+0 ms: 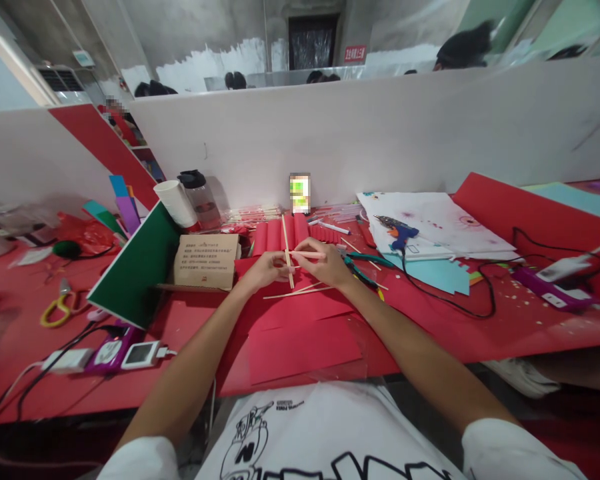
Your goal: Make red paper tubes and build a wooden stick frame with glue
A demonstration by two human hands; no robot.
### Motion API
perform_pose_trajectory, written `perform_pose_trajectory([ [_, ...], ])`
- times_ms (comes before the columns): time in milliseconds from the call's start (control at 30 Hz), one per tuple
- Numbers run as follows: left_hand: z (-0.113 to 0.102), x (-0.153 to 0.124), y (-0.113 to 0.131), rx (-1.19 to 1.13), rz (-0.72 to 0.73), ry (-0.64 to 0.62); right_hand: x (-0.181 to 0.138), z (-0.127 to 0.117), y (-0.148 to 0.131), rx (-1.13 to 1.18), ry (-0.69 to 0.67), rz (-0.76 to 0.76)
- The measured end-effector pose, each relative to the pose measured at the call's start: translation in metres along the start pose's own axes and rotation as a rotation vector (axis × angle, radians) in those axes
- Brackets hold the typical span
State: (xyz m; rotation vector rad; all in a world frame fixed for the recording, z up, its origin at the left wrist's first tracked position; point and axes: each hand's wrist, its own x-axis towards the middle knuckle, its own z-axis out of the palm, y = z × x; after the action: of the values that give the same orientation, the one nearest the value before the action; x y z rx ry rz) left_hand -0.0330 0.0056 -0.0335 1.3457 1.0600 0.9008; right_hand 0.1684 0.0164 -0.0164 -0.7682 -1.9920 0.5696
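Observation:
A thin pale wooden stick stands nearly upright in view between my two hands. My left hand pinches it from the left. From the other side, my right hand has its fingers closed at the stick, and a short pale piece there may be a finger or a second stick. Below my hands, more thin sticks lie crossed on red paper sheets. Just beyond, several red paper rolls lie side by side.
At left are a cardboard box, a green board, yellow-handled scissors and a power strip. To the right lie pliers, a blue glue gun with its cord, and another power strip. A lit phone leans against the partition.

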Motion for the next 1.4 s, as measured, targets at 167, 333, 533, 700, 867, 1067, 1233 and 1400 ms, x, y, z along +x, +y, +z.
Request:
perform_pose_trajectory([
  [167, -0.0009, 0.0013, -0.0012, 0.010, -0.007, 0.004, 0.0000, 0.0008, 0.0014, 0.003, -0.001, -0.002],
  [333, -0.0010, 0.0019, -0.0022, 0.009, -0.002, 0.001, 0.0004, 0.0010, 0.0024, -0.001, 0.003, -0.008],
  [533, -0.0001, 0.0008, 0.0001, 0.009, -0.008, 0.009, 0.0001, 0.0005, 0.0018, -0.003, -0.005, -0.006],
  [700, -0.0006, -0.0002, 0.0003, 0.003, -0.003, -0.002, 0.0000, 0.0002, 0.0015, -0.005, 0.004, -0.015],
  [867, -0.0018, 0.0011, -0.0020, -0.008, 0.008, -0.012, 0.0003, 0.0011, 0.0008, -0.018, -0.002, -0.009],
  [1067, -0.0007, 0.0013, -0.0007, -0.001, -0.008, 0.002, 0.0001, 0.0009, 0.0004, -0.008, 0.000, -0.013],
  [1233, -0.0003, 0.0010, -0.0008, -0.011, -0.013, -0.002, 0.0000, 0.0003, -0.0004, -0.006, 0.004, -0.002],
  [1400, -0.0006, 0.0010, -0.0015, -0.009, 0.000, -0.005, 0.0004, 0.0003, -0.0010, -0.005, 0.000, -0.004],
])
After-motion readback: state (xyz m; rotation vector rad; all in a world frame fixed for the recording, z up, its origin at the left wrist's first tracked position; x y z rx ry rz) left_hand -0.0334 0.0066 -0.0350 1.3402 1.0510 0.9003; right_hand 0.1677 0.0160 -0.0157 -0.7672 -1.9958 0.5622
